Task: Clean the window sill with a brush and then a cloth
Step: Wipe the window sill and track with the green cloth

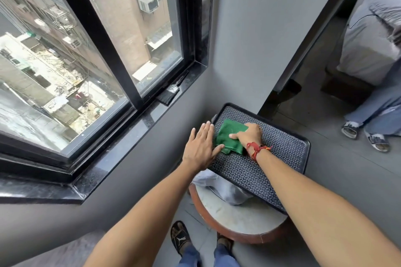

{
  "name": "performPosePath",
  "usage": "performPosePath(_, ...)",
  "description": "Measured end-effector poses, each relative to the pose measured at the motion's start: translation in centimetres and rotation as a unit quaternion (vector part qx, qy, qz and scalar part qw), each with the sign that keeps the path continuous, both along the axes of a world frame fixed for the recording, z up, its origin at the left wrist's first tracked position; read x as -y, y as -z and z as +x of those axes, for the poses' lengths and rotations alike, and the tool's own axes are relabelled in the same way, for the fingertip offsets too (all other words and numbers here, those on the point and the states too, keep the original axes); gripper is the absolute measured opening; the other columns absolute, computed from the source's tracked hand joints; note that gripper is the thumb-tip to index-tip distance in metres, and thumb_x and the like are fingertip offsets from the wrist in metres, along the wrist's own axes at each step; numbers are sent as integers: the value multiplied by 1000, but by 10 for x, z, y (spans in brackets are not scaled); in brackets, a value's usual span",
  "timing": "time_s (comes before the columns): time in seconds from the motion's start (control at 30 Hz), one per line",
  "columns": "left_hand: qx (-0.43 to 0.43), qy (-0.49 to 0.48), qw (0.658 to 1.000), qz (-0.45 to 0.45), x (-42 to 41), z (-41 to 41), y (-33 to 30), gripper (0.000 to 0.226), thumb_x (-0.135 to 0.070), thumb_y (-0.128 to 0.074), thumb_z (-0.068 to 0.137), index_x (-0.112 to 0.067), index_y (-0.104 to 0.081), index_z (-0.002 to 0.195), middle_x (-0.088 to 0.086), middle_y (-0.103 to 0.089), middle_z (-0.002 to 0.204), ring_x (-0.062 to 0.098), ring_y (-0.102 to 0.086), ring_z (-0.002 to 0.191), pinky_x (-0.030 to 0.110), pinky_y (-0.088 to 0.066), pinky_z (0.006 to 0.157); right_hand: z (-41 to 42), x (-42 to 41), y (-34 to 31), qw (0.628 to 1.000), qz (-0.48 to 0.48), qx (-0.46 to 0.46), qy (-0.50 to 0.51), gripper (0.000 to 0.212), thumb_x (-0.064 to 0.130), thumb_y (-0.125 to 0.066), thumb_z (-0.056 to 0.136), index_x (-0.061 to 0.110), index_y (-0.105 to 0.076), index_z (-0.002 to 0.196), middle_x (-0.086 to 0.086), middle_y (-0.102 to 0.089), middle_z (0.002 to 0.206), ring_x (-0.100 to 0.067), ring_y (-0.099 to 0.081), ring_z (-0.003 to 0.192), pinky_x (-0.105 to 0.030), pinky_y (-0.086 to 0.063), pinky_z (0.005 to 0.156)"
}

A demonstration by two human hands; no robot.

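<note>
Fingers (235,136) of our right hand (249,134) curl down onto the green cloth (230,136), pinching its upper fold; grasp looks partial, not yet lifted. Left hand (201,147) lies flat and released, fingers spread, thumb tip touching the cloth's near edge, palm on the rim of the patterned tray (282,147). Cloth sits directly under our right fingertips, on the tray, which overhangs a round stool (238,223). Brush (170,94) rests beyond our left fingertips, on the black window sill (134,130), bristles toward us, well apart from both hands. We judge brushing done, cloth step starting. Risks: the tray is perched off-centre over a crumpled white fabric (221,188), so a downward press or sideways tug from either hand could tip it; wiping along the sill could knock the brush off the ledge.
</note>
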State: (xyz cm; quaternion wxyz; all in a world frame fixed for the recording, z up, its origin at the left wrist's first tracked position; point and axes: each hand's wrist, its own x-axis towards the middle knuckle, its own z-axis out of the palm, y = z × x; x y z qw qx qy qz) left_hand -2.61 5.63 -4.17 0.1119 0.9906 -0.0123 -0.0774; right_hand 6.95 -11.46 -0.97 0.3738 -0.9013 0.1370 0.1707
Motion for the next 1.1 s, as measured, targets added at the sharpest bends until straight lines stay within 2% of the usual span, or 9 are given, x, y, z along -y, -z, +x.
performPosePath(0.13,31,-31,999,-16,-13,-1,-10,87,-69,-26,104,-8,-14,165,10,-15,174,23,-11,162,49,-12,131,-3,-18,-22,975,212,59,9,34,11,-92,57,4,-69,81,-9,-73,81,-21,-66,74,-39,-56,75)
performPosePath(0.27,48,-102,993,-33,-48,-10,-22,91,-73,-24,102,-9,-12,165,9,-13,175,21,-9,162,48,-11,131,3,-59,-48,925,378,30,34,31,-5,-86,63,12,-72,85,-11,-74,89,-25,-68,83,-46,-59,81)
performPosePath(0.4,58,-185,981,-32,-100,-32,-30,92,-74,-19,102,-9,-7,166,10,-11,175,21,-8,162,49,-8,132,4,-115,-60,915,404,8,-1,31,-6,-83,69,14,-70,90,-5,-73,87,-25,-69,80,-38,-62,74)
performPosePath(0.6,51,-310,949,5,-173,-93,-32,94,-74,-21,102,-7,-5,165,10,-6,175,24,-5,162,50,-10,131,-14,-207,-49,937,304,65,-158,29,4,-76,83,11,-55,102,-4,-62,86,-22,-60,82,-36,-54,78)
performPosePath(0.67,48,-363,930,0,-193,-118,-27,97,-76,-23,101,-7,-4,165,10,-4,175,23,-3,162,50,-9,132,-23,-238,-41,943,231,81,-226,30,10,-76,84,9,-57,107,-7,-64,94,-26,-63,88,-40,-54,84)
performPosePath(0.77,35,-430,902,13,-211,-150,-17,101,-78,-25,99,-4,-2,165,13,-3,175,26,-1,162,50,-7,132,-37,-275,-34,936,145,138,-289,31,14,-74,83,14,-64,112,-11,-71,103,-30,-66,99,-30,-50,83)
performPosePath(0.9,17,-488,873,10,-221,-178,-2,104,-76,-27,99,0,5,163,18,5,174,29,5,162,48,-4,132,-52,-305,-34,879,29,263,-398,39,11,-67,84,28,-64,119,-11,-75,102,-35,-70,93,-36,-54,74)
performPosePath(1.0,2,-493,870,18,-213,-193,12,103,-74,-26,101,-1,11,162,18,12,173,30,10,162,49,-4,132,-58,-321,-34,826,-44,351,-439,51,4,-67,78,27,-64,123,-6,-76,108,-35,-72,91,-38,-57,70)
performPosePath(1.1,-24,-492,870,27,-198,-205,28,102,-73,-24,101,0,11,162,19,17,172,32,14,161,49,-4,132,-60,-330,-25,795,-79,373,-471,55,1,-60,79,22,-62,131,-5,-70,127,-31,-70,109,-40,-58,83)
